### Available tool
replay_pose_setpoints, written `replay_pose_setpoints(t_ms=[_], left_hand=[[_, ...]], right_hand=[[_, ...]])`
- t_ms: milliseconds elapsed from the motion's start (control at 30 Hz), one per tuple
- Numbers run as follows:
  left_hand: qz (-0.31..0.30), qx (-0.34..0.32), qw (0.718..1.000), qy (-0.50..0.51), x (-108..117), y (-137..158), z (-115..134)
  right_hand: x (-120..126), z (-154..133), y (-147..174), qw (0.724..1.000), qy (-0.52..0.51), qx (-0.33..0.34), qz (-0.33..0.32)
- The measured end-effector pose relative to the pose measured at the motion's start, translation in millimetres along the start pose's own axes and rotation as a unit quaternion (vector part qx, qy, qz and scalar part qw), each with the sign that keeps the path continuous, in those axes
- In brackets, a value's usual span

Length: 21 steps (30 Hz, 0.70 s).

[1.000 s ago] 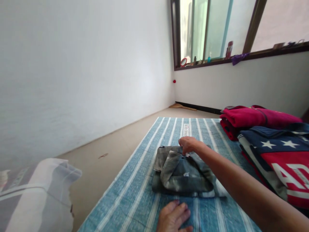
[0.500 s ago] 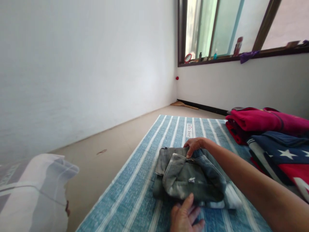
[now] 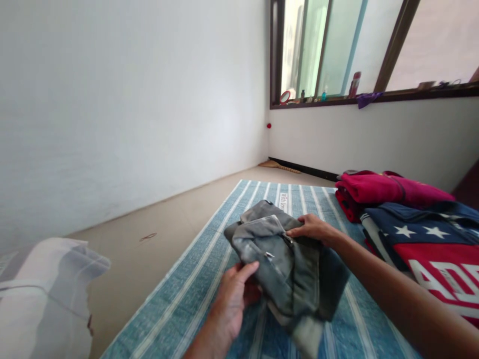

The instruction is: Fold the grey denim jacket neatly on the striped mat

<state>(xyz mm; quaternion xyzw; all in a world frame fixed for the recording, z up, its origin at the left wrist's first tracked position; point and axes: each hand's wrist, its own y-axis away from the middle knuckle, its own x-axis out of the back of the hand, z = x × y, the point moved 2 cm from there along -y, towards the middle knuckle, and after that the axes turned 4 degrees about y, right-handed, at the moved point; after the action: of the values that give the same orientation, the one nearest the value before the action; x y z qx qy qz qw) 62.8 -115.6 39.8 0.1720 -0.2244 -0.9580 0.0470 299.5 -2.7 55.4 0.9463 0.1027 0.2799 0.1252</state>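
A folded grey-green denim garment (image 3: 279, 264) with a collar and a zip is lifted and tilted over the striped blue sheet (image 3: 187, 279). Its lower end hangs down, blurred by motion. My left hand (image 3: 235, 294) grips the near left edge, thumb on top and fingers underneath. At the far right side, by the zip, my right hand (image 3: 312, 229) pinches the cloth with its thumb and fingers. Part of the right hand's grip is hidden by the fabric.
To the right lie folded clothes: a magenta stack (image 3: 392, 192) and a navy and red top (image 3: 426, 244) with white stars. A grey and white bundle (image 3: 48, 294) sits at the left. A small broom (image 3: 279, 166) rests in the corner below the window sill (image 3: 314, 103).
The denim garment has come up off the sheet and turned, its near end now hanging. My left hand has moved from beneath its front edge to grip its left side. The view has shifted slightly right.
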Motion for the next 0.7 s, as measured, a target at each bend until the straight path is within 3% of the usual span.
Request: replay_pose_setpoints(t_ms=[100,167,200,333,433,533,600,700], left_hand=[[-0.020,-0.053,0.984,-0.171,2.1,-21.1,46.0],[-0.064,-0.087,0.944,-0.312,-6.0,-34.9,76.5],[-0.107,-0.094,0.909,-0.393,-13.5,-40.8,89.5],[-0.201,-0.072,0.851,-0.480,-52.1,-58.5,123.1],[-0.280,-0.026,0.802,-0.528,-82.1,-68.9,119.9],[-0.328,0.019,0.756,-0.565,-100.5,-82.3,94.8],[-0.333,0.034,0.733,-0.592,-103.5,-93.3,72.4],[-0.317,0.031,0.710,-0.628,-96.9,-109.0,43.6]], right_hand=[[-24.7,20.7,37.4,0.983,-0.132,-0.038,0.119],[-51.3,33.0,62.5,0.957,-0.239,-0.085,0.141],[-66.1,37.5,74.7,0.939,-0.295,-0.102,0.143],[-127.2,46.4,118.7,0.854,-0.489,-0.122,0.133],[-168.8,49.9,143.1,0.804,-0.574,-0.128,0.089],[-199.3,56.3,157.8,0.769,-0.612,-0.172,0.063],[-210.7,61.1,162.1,0.760,-0.619,-0.191,0.052],[-214.3,68.2,163.8,0.777,-0.601,-0.187,-0.003]])
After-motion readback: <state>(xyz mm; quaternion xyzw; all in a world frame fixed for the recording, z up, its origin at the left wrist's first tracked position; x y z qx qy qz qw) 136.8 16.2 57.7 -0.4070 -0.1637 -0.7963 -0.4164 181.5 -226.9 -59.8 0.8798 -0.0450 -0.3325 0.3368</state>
